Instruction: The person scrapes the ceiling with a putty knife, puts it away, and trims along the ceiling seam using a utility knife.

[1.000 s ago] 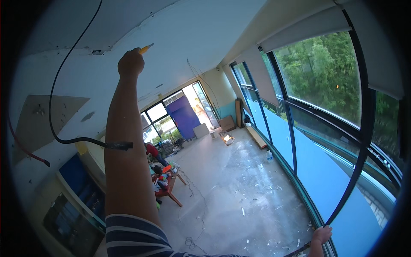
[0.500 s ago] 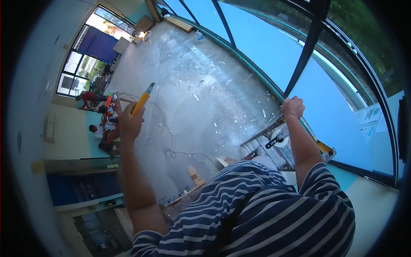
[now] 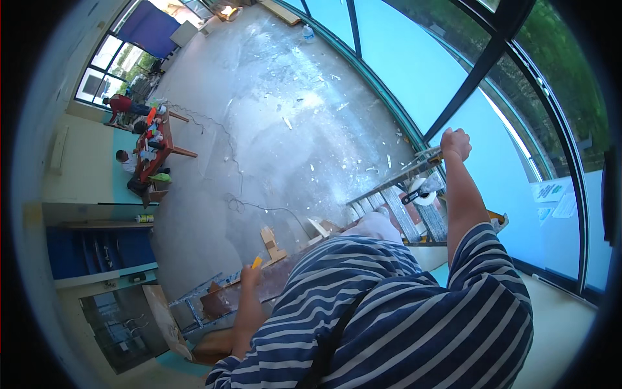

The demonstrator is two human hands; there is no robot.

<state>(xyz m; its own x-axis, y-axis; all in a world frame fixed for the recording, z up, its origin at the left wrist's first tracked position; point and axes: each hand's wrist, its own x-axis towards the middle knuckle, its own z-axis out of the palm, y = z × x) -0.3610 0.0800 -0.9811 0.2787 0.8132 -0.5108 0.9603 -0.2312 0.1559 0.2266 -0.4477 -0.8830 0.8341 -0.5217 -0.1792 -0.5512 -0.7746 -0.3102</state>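
Red-brown bench (image 3: 166,139) on grey floor (image 3: 206,185), orange item (image 3: 151,117) and other clutter on top (too small to sort out). Person in red top (image 3: 119,104) at bench's far end; person in white top (image 3: 129,161) along its left side. Purple sheet (image 3: 148,29) beyond bench, across window frames. Dark cord (image 3: 231,146) trailing right of bench, white scraps (image 3: 287,123) farther right. Clear bottle (image 3: 308,34) and wooden plank (image 3: 280,11) beyond bench, well to right. Blue-backed shelf (image 3: 107,251) nearer than bench, to left.

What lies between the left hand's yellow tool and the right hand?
In the head view, a wooden piece shows nearest the yellow tool, then littered floor, then a ladder toward the right hand.
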